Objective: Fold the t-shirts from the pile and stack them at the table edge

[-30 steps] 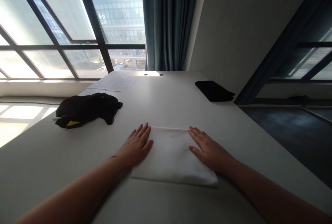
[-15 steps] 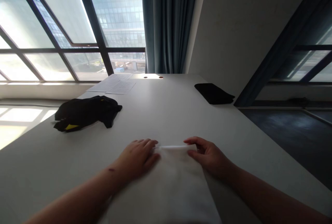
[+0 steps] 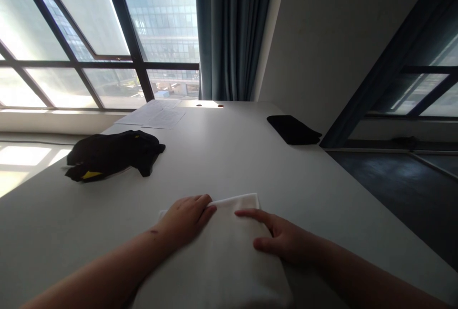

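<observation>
A folded white cloth [image 3: 229, 261] lies on the table in front of me, its far edge straight and slightly slanted. My left hand [image 3: 189, 213] is on its far left part, fingers curled over the edge and thumb on the near side, closed on the fabric. A small corner of cloth sticks out left of that hand. My right hand [image 3: 279, 235] rests on the right side of the cloth, open, with index finger and thumb spread apart on the surface. The lower end of the cloth runs out of view at the bottom.
On the white table [image 3: 218, 156], a crumpled black garment [image 3: 110, 156] with yellow patches lies to the left. A folded black cloth [image 3: 293, 129] sits at the right edge. Paper sheets [image 3: 153, 114] lie at the far left, before a window and a blue curtain [image 3: 232, 32].
My right hand has let go of the far right corner and slid nearer me, spreading its fingers on the cloth. The cloth's far edge now tilts up to the right.
</observation>
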Available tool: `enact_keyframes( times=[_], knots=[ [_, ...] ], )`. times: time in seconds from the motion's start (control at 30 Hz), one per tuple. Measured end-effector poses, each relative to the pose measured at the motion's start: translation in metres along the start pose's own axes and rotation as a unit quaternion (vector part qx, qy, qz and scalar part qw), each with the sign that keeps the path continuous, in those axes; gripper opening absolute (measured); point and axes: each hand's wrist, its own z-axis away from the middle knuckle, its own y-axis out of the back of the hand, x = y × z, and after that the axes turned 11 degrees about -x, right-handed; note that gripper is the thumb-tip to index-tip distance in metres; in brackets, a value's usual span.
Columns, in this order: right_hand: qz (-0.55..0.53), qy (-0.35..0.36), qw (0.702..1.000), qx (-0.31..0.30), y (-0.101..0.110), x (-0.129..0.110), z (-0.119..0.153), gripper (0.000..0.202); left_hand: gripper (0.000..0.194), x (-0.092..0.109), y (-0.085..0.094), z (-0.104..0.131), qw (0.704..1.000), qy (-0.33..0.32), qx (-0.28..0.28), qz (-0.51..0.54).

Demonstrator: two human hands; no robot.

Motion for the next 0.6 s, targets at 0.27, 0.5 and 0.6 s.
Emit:
enact_keyframes(
  times=[0.27, 0.5, 0.6],
  knots=[
    [0.107, -0.040, 0.992, 0.060, 0.024, -0.023, -0.004, 0.049, 0.042, -0.009, 0.010, 0.001, 0.999, 0.010, -0.013, 0.033],
    [0.302, -0.088, 0.949, 0.029, 0.089, -0.120, 0.023, 0.037, 0.034, -0.025, 0.011, 0.005, 0.999, -0.019, 0.016, 0.041],
    [0.305, -0.131, 0.943, 0.036, 0.098, -0.169, 0.029, 0.034, 0.031, -0.032, 0.006, 0.003, 0.997, -0.030, 0.060, 0.031]
  ],
)
